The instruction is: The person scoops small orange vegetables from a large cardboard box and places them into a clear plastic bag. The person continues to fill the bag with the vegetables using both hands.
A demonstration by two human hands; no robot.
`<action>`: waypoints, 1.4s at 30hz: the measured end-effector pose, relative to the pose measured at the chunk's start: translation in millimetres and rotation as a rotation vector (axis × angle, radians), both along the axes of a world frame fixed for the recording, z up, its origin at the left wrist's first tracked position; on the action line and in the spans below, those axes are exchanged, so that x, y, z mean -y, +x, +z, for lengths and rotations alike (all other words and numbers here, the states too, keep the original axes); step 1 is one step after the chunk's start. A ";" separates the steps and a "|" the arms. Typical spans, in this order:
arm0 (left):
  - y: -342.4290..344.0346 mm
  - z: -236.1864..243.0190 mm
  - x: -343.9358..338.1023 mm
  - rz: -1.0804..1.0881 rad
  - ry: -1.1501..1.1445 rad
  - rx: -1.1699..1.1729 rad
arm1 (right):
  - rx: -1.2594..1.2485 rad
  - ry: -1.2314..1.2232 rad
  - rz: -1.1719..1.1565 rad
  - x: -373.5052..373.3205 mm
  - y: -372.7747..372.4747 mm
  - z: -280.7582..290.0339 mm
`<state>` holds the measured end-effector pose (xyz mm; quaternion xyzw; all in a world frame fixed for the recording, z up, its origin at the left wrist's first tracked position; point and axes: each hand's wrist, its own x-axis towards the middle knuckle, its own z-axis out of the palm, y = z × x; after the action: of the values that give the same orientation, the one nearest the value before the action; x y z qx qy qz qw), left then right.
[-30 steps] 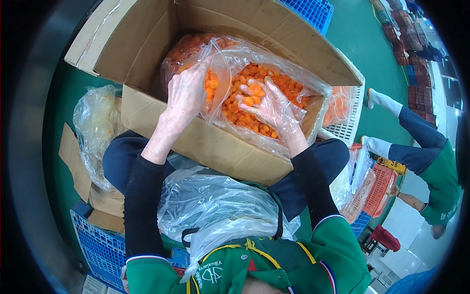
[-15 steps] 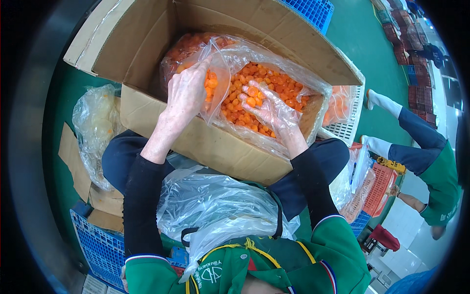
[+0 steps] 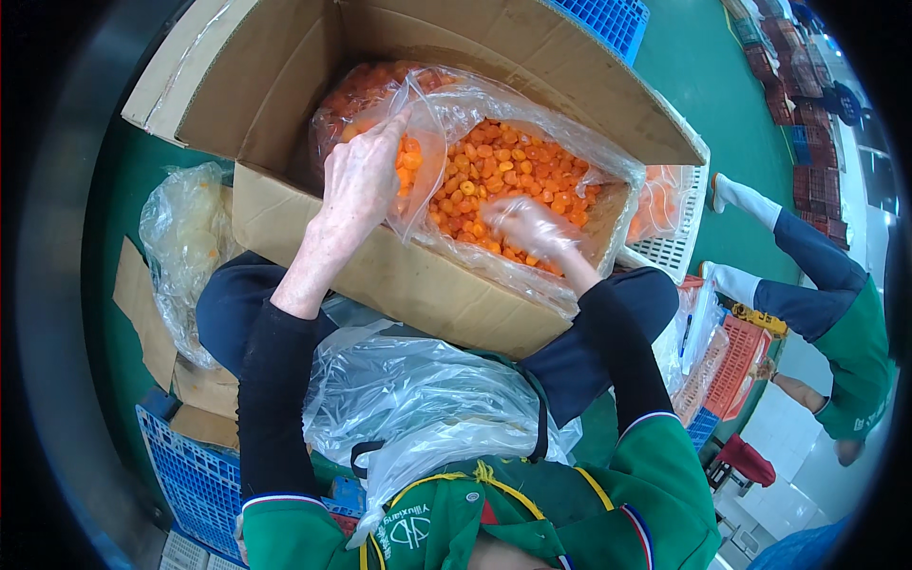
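Small, round orange fruits [image 3: 532,157], glossy like dried or candied fruit, fill a large clear liner bag [image 3: 594,142] inside a cardboard box [image 3: 380,290]. My left hand [image 3: 363,176] grips the upper edge of a smaller clear plastic bag [image 3: 432,176], its index finger stretched along the rim. Some of the orange fruits lie inside that smaller bag. Over the loose fruits at the right is my right hand [image 3: 532,228], in a thin clear glove. Motion smears its fingers, so I cannot make out whether it holds any fruit.
Crumpled clear plastic [image 3: 185,256] lies left of the box, near a blue crate [image 3: 195,475]. Right of the box stand a white basket [image 3: 679,252] holding bagged orange fruits and a red crate [image 3: 746,361]. A co-worker in green [image 3: 855,332] is farther right.
My right hand was palm up with several fruits resting on its spread fingers; now it has turned over and is blurred above the pile. My left hand and the smaller bag have hardly moved.
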<state>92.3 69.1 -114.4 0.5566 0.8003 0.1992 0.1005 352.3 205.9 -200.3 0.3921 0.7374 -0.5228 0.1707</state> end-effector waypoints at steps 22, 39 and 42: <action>0.4 0.8 1.7 0.029 0.089 0.047 | -0.649 -0.721 -0.636 7.8 -69.9 118.4; -3.3 -0.4 5.7 0.033 0.142 0.010 | 0.454 0.606 0.661 -16.4 38.9 12.8; -2.6 -1.0 2.1 0.025 0.128 0.001 | 0.254 0.546 0.659 -2.7 49.3 -7.1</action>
<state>89.7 67.0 -115.5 0.5518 0.7927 0.2515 0.0628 401.6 208.6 -207.4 0.2281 0.9072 -0.1744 0.3074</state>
